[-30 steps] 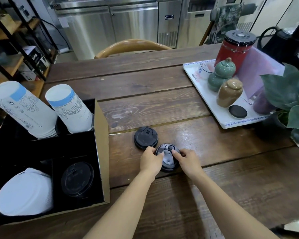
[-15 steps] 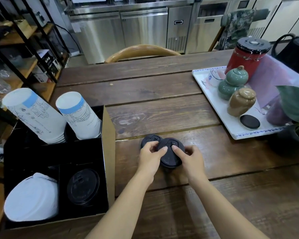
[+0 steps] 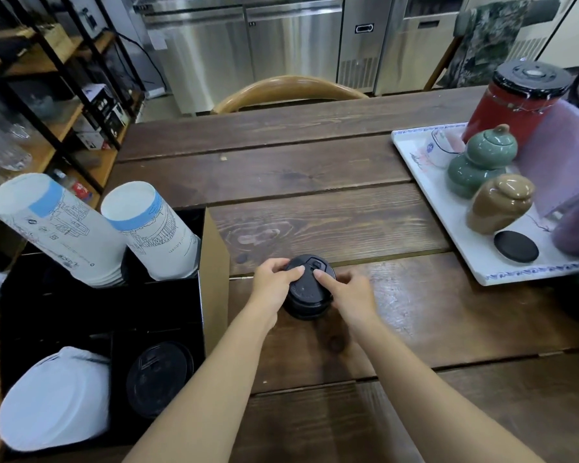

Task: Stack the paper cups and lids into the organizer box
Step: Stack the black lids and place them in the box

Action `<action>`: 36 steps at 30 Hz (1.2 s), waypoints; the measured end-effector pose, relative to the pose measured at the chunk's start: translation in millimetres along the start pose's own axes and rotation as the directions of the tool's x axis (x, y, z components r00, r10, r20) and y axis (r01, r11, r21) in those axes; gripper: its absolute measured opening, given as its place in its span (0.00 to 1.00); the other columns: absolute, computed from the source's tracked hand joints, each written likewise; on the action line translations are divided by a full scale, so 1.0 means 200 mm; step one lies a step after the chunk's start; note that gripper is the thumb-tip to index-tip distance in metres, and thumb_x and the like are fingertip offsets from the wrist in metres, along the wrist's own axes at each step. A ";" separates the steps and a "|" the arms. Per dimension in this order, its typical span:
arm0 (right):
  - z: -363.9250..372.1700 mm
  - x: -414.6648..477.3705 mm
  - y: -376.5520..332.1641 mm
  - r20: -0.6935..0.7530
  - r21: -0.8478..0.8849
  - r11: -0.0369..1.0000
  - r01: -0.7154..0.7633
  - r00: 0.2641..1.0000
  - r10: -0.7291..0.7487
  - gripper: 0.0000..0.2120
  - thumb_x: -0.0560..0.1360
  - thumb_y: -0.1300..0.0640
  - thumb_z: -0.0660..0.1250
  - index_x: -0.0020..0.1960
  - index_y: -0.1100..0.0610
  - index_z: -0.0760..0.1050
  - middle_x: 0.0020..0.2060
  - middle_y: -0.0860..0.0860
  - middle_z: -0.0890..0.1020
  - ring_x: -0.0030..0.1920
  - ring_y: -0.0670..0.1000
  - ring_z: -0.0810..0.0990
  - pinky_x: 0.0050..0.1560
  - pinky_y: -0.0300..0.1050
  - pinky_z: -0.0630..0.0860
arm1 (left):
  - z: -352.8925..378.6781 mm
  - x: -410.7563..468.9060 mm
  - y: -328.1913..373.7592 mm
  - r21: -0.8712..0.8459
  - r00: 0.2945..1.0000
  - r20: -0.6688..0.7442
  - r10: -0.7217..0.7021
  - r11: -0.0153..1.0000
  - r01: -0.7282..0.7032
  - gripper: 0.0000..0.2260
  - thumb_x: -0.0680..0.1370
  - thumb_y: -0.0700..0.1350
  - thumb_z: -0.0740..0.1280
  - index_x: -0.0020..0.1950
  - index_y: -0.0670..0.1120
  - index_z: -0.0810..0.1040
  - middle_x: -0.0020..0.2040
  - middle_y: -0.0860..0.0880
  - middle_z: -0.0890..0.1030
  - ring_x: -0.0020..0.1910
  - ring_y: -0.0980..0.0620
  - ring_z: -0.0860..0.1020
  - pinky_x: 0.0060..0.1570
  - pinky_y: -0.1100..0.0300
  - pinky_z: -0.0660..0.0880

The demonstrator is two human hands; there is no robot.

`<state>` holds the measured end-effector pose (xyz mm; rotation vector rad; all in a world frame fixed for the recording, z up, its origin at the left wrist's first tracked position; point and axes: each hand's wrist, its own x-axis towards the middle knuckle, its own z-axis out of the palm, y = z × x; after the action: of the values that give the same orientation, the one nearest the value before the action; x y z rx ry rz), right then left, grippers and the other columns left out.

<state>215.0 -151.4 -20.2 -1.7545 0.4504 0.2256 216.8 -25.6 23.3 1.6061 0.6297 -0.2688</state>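
1. Black lids (image 3: pixel 308 289) stacked on wooden table (image 3: pixel 315 168), just right of organizer box (image 3: pixel 214 262); stack count unclear, looks like two.
2. Left hand (image 3: pixel 270 285) grasping left edge of the lid stack, fingertips on top lid.
3. Right hand (image 3: pixel 350 294) grasping right edge of same stack, index finger pressed on top near the sip tab.
4. Box compartments: two cup stacks (image 3: pixel 64 235) (image 3: pixel 154 228), upside down and tilted, in far sections.
5. White lids (image 3: pixel 54 396) in near-left section, leaning.
6. Another black lid (image 3: pixel 159 379) in near-right section, beside box wall.
7. White tray (image 3: pixel 422 182) at right of table, well apart from hands.
8. On tray: green jar (image 3: pixel 482 162), tan jar (image 3: pixel 500 203), black disc (image 3: pixel 516 246); red canister (image 3: pixel 515 101) at the tray's far end, base hidden.
9. Chair back (image 3: pixel 288 90) at far table edge.
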 end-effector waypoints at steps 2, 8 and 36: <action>0.00 0.00 0.02 -0.006 -0.025 1.000 -0.007 1.000 0.007 0.22 0.66 0.44 0.74 0.45 0.62 0.76 0.40 0.55 0.82 0.42 0.55 0.81 0.36 0.47 0.75 | 0.00 0.01 -0.03 0.018 1.000 -0.007 -0.025 1.000 0.025 0.14 0.74 0.42 0.69 0.59 0.44 0.75 0.56 0.47 0.79 0.55 0.49 0.76 0.47 0.59 0.73; 0.00 0.00 0.04 0.070 -0.066 0.998 0.023 0.997 -0.019 0.15 0.72 0.48 0.70 0.48 0.61 0.77 0.42 0.52 0.82 0.44 0.51 0.80 0.39 0.40 0.74 | 0.01 0.02 -0.07 0.027 0.992 -0.003 -0.125 0.992 0.125 0.16 0.74 0.47 0.69 0.60 0.45 0.73 0.60 0.47 0.78 0.58 0.48 0.75 0.57 0.53 0.73; 0.00 -0.33 -0.36 0.144 0.310 0.916 0.255 0.940 -0.310 0.16 0.71 0.53 0.72 0.55 0.58 0.75 0.50 0.53 0.81 0.51 0.50 0.81 0.47 0.41 0.77 | -0.27 -0.44 0.19 -0.275 0.999 0.022 0.050 0.961 -0.042 0.22 0.71 0.49 0.72 0.63 0.46 0.74 0.58 0.47 0.81 0.55 0.50 0.79 0.49 0.57 0.75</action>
<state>185.9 -126.8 70.2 -1.4731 0.0786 0.1119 155.8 5.7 109.8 1.3458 0.5800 -0.1613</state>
